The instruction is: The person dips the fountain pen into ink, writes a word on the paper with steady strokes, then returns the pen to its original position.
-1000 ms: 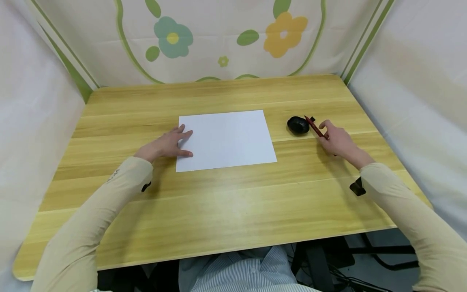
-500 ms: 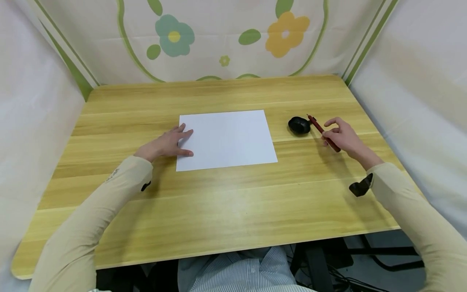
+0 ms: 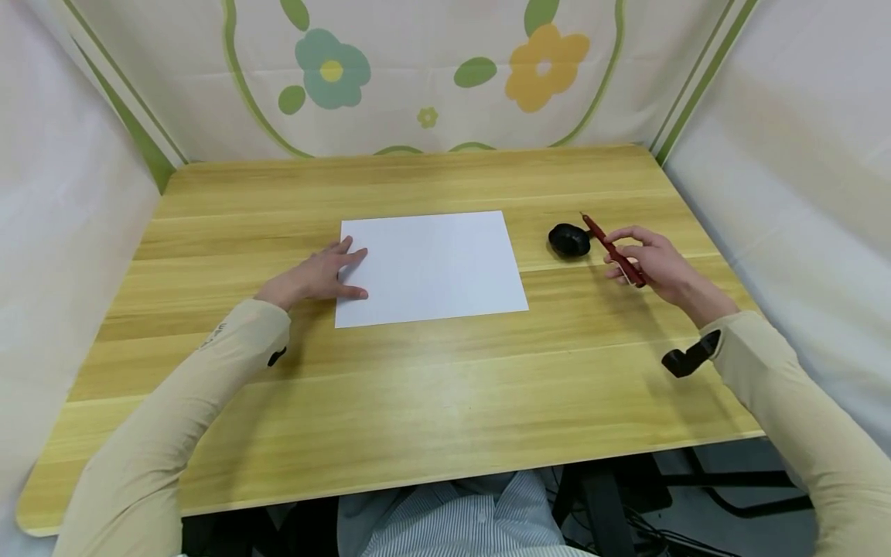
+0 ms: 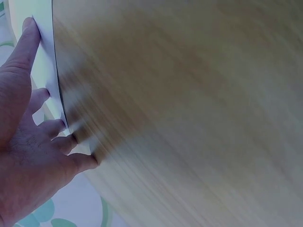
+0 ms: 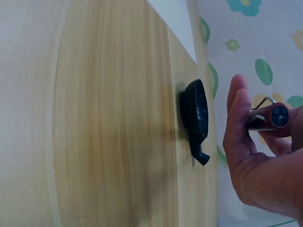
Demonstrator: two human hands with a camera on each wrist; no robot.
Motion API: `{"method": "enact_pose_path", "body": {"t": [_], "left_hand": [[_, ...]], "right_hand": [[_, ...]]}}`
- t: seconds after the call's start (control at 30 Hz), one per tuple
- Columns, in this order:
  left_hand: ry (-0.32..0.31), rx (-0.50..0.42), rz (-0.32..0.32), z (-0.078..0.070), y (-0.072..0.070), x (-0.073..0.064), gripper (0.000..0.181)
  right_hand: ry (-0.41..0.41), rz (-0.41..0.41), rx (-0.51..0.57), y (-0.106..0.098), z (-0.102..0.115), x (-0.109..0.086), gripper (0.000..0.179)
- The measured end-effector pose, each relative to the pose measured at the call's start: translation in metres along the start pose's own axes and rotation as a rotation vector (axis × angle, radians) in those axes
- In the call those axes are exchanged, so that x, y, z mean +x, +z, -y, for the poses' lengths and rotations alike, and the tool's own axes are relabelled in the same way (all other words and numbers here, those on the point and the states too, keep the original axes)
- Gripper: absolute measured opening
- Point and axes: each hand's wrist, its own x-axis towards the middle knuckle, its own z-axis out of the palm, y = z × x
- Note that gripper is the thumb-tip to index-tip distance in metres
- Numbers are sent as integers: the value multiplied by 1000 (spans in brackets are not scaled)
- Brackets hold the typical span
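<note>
My left hand [image 3: 313,277] rests with spread fingers on the left edge of a blank white sheet of paper [image 3: 438,267]. In the left wrist view its fingertips [image 4: 40,97] touch the sheet's edge and the table beside it. My right hand [image 3: 664,269] holds a dark red pen [image 3: 616,254] in the air, its thin tip slanting up and to the left. A metal clip and black end cap show on the pen [image 5: 269,118] in the right wrist view. Just left of the pen sits a small black dish [image 3: 568,240] with a short bent spout or handle [image 5: 200,157].
The wooden table [image 3: 418,410] has its front edge close to the person's lap. A white curtain [image 3: 411,46] with printed flowers stands behind it, and plain white cloth hangs on both sides. Black chair or frame parts [image 3: 605,503] lie below the table.
My right hand has shifted slightly right and turned, and the pen now shows along its full length, its tip raised a little. The left hand, paper and black dish have stayed in place.
</note>
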Motion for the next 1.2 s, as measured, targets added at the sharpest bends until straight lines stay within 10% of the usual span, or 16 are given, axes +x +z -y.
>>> {"method": "enact_pose_path", "body": {"t": [0.67,0.93,1.2], "left_hand": [[-12,-3,3,4,2,1,85],[-7,-3,0,2,1,0,85],[-2,-3,3,3,1,3,85]], "right_hand": [[-213,374,531,5,-1,8,29],[-286,258,543,9,-3,15,25],[-399,-206,228,28,0,20,10]]}}
